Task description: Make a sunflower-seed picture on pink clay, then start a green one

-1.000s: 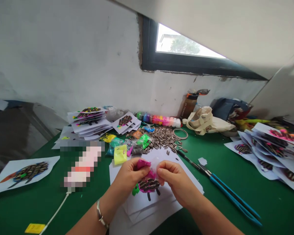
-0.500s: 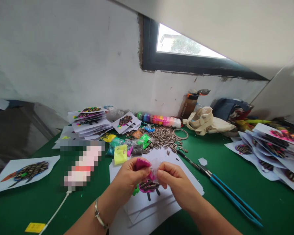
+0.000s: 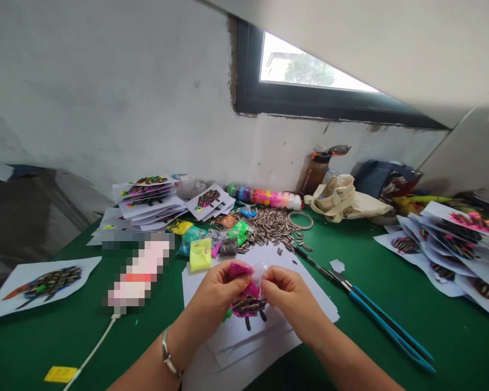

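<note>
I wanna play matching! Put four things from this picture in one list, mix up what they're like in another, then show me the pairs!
1. Left hand
2. Bottle
3. Cloth bag
4. Seeds

A. Cream-coloured
B. Loosely heaped
C. Holding a pink packet
D. Brown with orange trim

Pairs: 1-C, 2-D, 3-A, 4-B

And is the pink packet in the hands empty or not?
Not empty: pink clay shows at the left hand, with clear plastic at the right hand. How full, I cannot tell.
</note>
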A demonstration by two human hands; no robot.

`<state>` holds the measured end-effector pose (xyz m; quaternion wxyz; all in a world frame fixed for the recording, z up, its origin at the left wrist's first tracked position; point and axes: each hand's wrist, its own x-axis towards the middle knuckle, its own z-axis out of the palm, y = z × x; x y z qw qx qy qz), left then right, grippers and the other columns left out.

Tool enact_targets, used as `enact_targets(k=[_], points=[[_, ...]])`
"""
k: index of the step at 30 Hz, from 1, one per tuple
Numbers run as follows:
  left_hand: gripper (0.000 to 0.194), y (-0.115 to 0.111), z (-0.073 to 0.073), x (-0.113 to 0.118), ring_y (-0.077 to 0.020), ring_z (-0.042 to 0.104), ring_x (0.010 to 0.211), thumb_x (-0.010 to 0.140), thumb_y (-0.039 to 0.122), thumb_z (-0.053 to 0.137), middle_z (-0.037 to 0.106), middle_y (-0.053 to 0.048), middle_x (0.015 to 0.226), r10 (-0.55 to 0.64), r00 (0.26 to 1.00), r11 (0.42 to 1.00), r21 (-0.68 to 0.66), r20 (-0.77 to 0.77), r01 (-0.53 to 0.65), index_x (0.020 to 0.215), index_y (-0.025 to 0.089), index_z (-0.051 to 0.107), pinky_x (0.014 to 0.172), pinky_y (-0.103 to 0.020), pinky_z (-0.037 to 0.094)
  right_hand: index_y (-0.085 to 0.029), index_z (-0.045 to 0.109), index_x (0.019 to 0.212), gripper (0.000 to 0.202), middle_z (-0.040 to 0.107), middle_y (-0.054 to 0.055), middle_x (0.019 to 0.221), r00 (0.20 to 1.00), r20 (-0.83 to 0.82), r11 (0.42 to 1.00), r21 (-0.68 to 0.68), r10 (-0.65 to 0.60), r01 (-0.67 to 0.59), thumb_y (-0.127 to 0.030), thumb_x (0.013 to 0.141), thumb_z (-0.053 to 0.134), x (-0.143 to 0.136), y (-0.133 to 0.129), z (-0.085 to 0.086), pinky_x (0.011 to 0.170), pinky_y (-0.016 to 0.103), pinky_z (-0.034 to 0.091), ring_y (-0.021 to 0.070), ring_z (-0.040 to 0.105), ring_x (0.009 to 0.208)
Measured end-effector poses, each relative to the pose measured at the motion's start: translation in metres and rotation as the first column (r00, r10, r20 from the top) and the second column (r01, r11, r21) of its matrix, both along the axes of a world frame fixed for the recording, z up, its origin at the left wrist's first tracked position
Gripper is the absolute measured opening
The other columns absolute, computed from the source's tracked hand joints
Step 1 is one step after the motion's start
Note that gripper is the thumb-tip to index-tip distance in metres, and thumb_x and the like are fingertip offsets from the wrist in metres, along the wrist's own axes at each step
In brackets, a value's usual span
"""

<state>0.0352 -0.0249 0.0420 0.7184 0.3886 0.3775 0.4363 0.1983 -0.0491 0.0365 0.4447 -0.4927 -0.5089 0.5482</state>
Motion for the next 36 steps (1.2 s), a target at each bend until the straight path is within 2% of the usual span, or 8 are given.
enact_targets(k=[5, 10, 13, 16, 21, 23, 31, 36], points=[[0.030, 0.001, 0.000, 0.000, -0.0107, 0.054, 0.060, 0.064, 0.034, 0.083, 0.062, 0.000, 0.067, 0.042, 0.994, 0.997, 0.063, -0.102, -0.036, 0.081, 0.014, 0.068, 0.058, -0.022, 0.044, -0.021, 0.049, 0.088, 0.018, 0.056, -0.004, 0.070, 0.995, -0.090, 0.997, 0.065, -0.043, 0.049, -0.028, 0.080, 0.063, -0.003, -0.005, -0.005, 0.060, 0.025, 0.038, 0.0129, 0.050, 0.064], [0.031, 0.001, -0.005, -0.001, -0.0116, 0.053, 0.057, 0.071, 0.041, 0.077, 0.062, 0.000, 0.064, 0.056, 0.984, 0.992, 0.118, -0.170, -0.037, 0.080, 0.014, 0.066, 0.055, -0.023, 0.043, -0.020, 0.051, 0.077, 0.011, 0.051, -0.004, 0.068, 0.991, -0.072, 0.985, 0.124, -0.115, 0.123, -0.023, 0.079, 0.061, -0.003, -0.008, -0.002, 0.058, 0.024, 0.037, 0.0107, 0.046, 0.062], [0.032, 0.000, -0.004, 0.000, -0.0111, 0.051, 0.055, 0.074, 0.044, 0.075, 0.060, 0.001, 0.062, 0.068, 0.978, 0.987, 0.155, -0.195, -0.038, 0.078, 0.014, 0.064, 0.053, -0.023, 0.041, -0.018, 0.060, 0.076, 0.005, 0.054, -0.003, 0.066, 0.987, -0.103, 0.991, 0.047, -0.122, 0.128, -0.023, 0.077, 0.061, -0.001, -0.007, 0.001, 0.058, 0.024, 0.038, 0.0112, 0.047, 0.061], [0.034, -0.001, -0.001, -0.001, -0.0115, 0.050, 0.056, 0.074, 0.046, 0.074, 0.059, 0.001, 0.062, 0.092, 0.970, 0.981, 0.185, -0.225, -0.050, 0.078, 0.014, 0.063, 0.053, -0.023, 0.041, -0.016, 0.069, 0.083, 0.014, 0.059, 0.000, 0.065, 0.976, -0.157, 0.988, -0.021, -0.152, 0.151, -0.027, 0.076, 0.065, -0.001, -0.005, 0.002, 0.062, 0.026, 0.043, 0.0134, 0.052, 0.063], [0.030, -0.001, 0.000, -0.002, -0.0122, 0.050, 0.058, 0.079, 0.045, 0.070, 0.057, 0.002, 0.064, 0.184, 0.932, 0.956, 0.278, -0.313, -0.096, 0.081, 0.015, 0.063, 0.054, -0.023, 0.042, -0.019, 0.069, 0.106, 0.037, 0.068, 0.003, 0.085, 0.941, -0.338, 0.996, -0.073, 0.020, -0.047, -0.035, 0.074, 0.076, -0.007, -0.006, 0.001, 0.076, 0.033, 0.050, 0.0169, 0.061, 0.077], [0.028, -0.001, -0.002, -0.002, -0.0129, 0.051, 0.063, 0.081, 0.043, 0.068, 0.058, 0.001, 0.067, 0.196, 0.923, 0.946, 0.313, -0.331, -0.089, 0.081, 0.015, 0.063, 0.057, -0.023, 0.043, -0.021, 0.069, 0.108, 0.041, 0.069, 0.003, 0.089, 0.926, -0.371, 0.993, -0.052, 0.077, -0.104, -0.036, 0.071, 0.079, -0.011, -0.007, 0.000, 0.077, 0.035, 0.052, 0.0184, 0.063, 0.081], [0.030, -0.003, -0.004, -0.001, -0.0130, 0.049, 0.059, 0.080, 0.045, 0.067, 0.056, 0.002, 0.064, 0.175, 0.917, 0.947, 0.316, -0.357, -0.057, 0.076, 0.016, 0.062, 0.054, -0.023, 0.040, -0.018, 0.071, 0.089, 0.021, 0.068, 0.003, 0.083, 0.960, -0.271, 0.997, -0.008, 0.076, -0.081, -0.032, 0.073, 0.075, -0.012, -0.005, 0.001, 0.074, 0.032, 0.052, 0.0181, 0.063, 0.078], [0.026, -0.004, -0.010, -0.001, -0.0135, 0.050, 0.062, 0.083, 0.042, 0.065, 0.058, 0.001, 0.066, 0.190, 0.891, 0.931, 0.363, -0.413, -0.031, 0.074, 0.017, 0.062, 0.057, -0.023, 0.040, -0.017, 0.068, 0.087, 0.014, 0.063, 0.000, 0.078, 0.994, -0.073, 0.996, 0.043, 0.076, -0.073, -0.024, 0.075, 0.068, -0.012, -0.007, -0.001, 0.066, 0.025, 0.048, 0.0135, 0.057, 0.071]])
